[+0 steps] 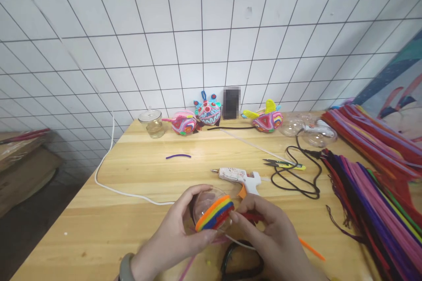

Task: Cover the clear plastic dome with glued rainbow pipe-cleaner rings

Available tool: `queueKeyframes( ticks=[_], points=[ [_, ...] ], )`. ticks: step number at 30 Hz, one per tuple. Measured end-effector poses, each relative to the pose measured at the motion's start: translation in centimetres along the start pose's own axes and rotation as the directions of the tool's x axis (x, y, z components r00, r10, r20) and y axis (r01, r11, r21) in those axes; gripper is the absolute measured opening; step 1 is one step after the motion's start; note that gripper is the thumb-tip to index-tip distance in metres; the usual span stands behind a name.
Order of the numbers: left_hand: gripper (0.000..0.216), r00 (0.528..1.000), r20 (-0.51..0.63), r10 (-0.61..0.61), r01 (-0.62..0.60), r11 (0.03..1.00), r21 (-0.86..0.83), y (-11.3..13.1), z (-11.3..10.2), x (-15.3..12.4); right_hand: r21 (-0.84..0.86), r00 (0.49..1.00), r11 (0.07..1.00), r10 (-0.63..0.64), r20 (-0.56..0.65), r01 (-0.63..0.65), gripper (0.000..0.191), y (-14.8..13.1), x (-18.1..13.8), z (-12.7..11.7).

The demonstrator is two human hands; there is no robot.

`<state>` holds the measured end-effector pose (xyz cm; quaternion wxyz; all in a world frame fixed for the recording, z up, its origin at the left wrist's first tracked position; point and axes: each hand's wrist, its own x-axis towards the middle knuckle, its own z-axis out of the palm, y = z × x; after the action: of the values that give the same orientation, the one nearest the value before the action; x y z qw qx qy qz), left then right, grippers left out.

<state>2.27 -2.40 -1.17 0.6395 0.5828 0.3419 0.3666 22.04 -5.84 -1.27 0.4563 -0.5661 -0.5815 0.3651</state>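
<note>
My left hand [176, 228] is closed round a clear plastic ball [207, 204]. Orange, yellow, blue and red pipe cleaner stripes [215, 216] lie side by side across it. At the ball's right edge, the thumb and forefinger of my right hand [275, 228] pinch a red pipe cleaner [252, 217], which my fingers partly hide. Just beyond the ball, a white glue gun [234, 174] with an orange trigger lies on its side, nozzle to the left. An orange pipe cleaner [311, 249] rests right of my right hand.
Bundles of coloured pipe cleaners [372, 202] cover the table's right side. Snippers [285, 164] lie beside a looped black cable [316, 184]. Along the wall stand a glass cup [154, 128], decorated balls [208, 112], a phone [231, 103] and clear balls [318, 136]. A white cable [127, 193] crosses the left.
</note>
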Motion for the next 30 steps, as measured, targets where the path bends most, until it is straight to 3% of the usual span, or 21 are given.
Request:
queueKeyframes(
  ticks=[4, 11, 16, 19, 24, 30],
  points=[
    [0.057, 1.000, 0.000, -0.005, 0.005, 0.999, -0.040, 0.0, 0.1, 0.0, 0.154, 0.990, 0.978, 0.132, 0.057, -0.139, 0.025, -0.1, 0.1, 0.2],
    [0.057, 1.000, 0.021, -0.011, 0.012, 0.998, -0.055, 0.0, 0.1, 0.0, 0.332, 0.967, 0.908, 0.229, 0.115, -0.255, 0.031, 0.2, 0.2, 0.6],
    [0.054, 0.998, 0.062, 0.003, 0.000, 0.999, -0.047, -0.2, -0.4, -0.2, 0.446, 0.930, 0.818, 0.291, 0.226, -0.364, 0.040, 0.5, 0.4, 0.6],
    [0.055, 0.996, 0.083, 0.024, -0.023, 1.000, -0.020, -0.5, -0.6, -0.2, 0.452, 0.917, 0.806, 0.269, 0.296, -0.382, 0.041, 0.5, 0.8, 0.3],
    [0.057, 0.988, 0.149, 0.028, -0.003, 0.987, -0.163, -0.5, -0.4, -0.1, 0.464, 0.897, 0.793, 0.225, 0.379, -0.395, 0.047, 0.7, 1.2, 0.0],
    [0.044, 0.997, 0.075, 0.021, -0.007, 0.981, -0.191, -0.4, -0.1, 0.3, 0.525, 0.882, 0.737, 0.208, 0.424, -0.426, 0.042, 0.6, 1.0, 0.5]
  ],
)
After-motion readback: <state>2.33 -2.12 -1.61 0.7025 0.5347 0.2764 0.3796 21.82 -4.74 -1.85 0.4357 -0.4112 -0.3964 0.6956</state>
